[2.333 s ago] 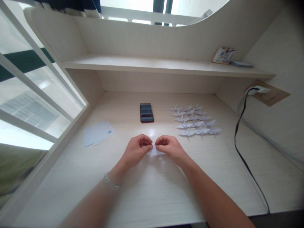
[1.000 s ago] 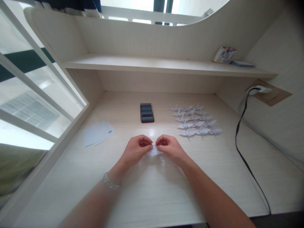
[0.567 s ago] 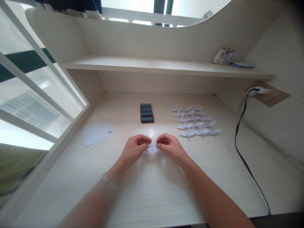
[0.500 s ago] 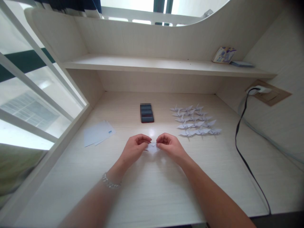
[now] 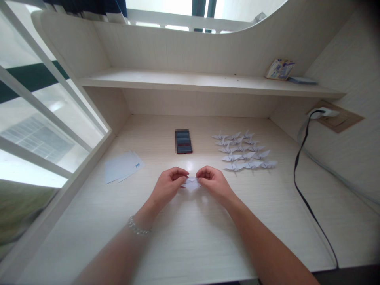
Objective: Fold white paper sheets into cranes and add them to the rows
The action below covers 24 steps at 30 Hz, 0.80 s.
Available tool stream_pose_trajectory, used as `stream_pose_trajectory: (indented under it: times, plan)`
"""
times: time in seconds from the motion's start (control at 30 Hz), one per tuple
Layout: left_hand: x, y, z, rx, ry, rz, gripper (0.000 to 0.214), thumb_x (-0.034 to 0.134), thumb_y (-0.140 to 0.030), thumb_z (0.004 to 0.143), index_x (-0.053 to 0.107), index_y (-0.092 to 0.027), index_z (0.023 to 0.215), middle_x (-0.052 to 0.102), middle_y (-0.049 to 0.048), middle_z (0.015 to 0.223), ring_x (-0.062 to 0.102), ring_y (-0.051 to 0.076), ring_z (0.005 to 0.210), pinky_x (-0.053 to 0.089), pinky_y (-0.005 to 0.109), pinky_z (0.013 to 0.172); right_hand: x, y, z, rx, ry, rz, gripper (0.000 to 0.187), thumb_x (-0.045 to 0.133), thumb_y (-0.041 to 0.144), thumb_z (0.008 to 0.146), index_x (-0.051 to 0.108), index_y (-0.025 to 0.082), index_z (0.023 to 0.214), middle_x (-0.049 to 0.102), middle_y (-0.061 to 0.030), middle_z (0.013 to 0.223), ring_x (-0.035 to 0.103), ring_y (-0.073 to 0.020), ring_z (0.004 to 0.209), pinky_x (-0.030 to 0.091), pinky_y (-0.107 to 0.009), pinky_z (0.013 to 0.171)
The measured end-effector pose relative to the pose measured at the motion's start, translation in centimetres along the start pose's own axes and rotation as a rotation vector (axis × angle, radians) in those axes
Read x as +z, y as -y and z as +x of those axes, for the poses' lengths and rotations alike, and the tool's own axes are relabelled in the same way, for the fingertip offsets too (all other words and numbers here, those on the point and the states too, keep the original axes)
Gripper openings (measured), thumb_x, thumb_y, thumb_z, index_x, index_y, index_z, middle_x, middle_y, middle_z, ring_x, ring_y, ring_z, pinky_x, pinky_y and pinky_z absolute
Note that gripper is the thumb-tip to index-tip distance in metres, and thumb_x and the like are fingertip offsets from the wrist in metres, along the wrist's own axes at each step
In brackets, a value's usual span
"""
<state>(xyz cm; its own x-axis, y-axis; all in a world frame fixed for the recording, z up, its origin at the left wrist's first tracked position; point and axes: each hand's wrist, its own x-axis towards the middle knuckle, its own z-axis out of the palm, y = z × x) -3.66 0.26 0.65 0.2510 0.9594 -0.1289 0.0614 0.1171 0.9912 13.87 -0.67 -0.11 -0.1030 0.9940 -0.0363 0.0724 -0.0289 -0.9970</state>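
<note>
Pinching a small part-folded paper (image 5: 191,183) between closed fingertips of left hand (image 5: 168,187) and right hand (image 5: 214,185), just above the desk (image 5: 192,237); finished already, rows of paper cranes (image 5: 245,152) at right; not yet folded, flat sheets (image 5: 121,166) at left.

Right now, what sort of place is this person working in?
Probably a home study nook: a pale desk under a shelf, a wall socket with a black cable, and rows of paper cranes near the paper piece being folded.
</note>
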Motion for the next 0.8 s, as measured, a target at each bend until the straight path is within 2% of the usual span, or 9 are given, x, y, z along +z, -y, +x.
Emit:
stream_pose_trajectory:
  times: [0.13,0.47,0.8]
  plan:
    - [0.01,0.44,0.02,0.026,0.02,0.004,0.02,0.063,-0.024,0.07,0.063,-0.014,0.087,0.066,0.0067,0.08,0.061,0.016,0.074,0.051,0.027,0.065,0.22,0.03,0.03,0.007,-0.017,0.016,0.013,0.056,0.013,0.066,0.061,0.016,0.077,0.06,0.0003,0.07,0.055,-0.0124,0.065,0.043,-0.024,0.06]
    - [0.04,0.26,0.12,0.003,0.002,-0.057,0.016,0.06,-0.014,0.067,0.064,-0.013,0.083,0.066,0.006,0.08,0.061,0.016,0.075,0.054,0.028,0.065,0.25,-0.16,0.16,-0.027,-0.062,0.032,0.012,0.059,0.016,0.067,0.061,0.016,0.079,0.063,-0.002,0.073,0.058,-0.0134,0.067,0.045,-0.024,0.06]
    - [0.16,0.29,0.02,0.019,-0.001,-0.054,0.018,0.06,-0.017,0.068,0.064,-0.013,0.085,0.066,0.0063,0.083,0.061,0.017,0.078,0.055,0.028,0.065,0.35,0.04,0.06,-0.037,-0.066,-0.016,0.012,0.058,0.017,0.067,0.062,0.016,0.078,0.063,-0.0023,0.073,0.058,-0.0141,0.066,0.045,-0.025,0.06]
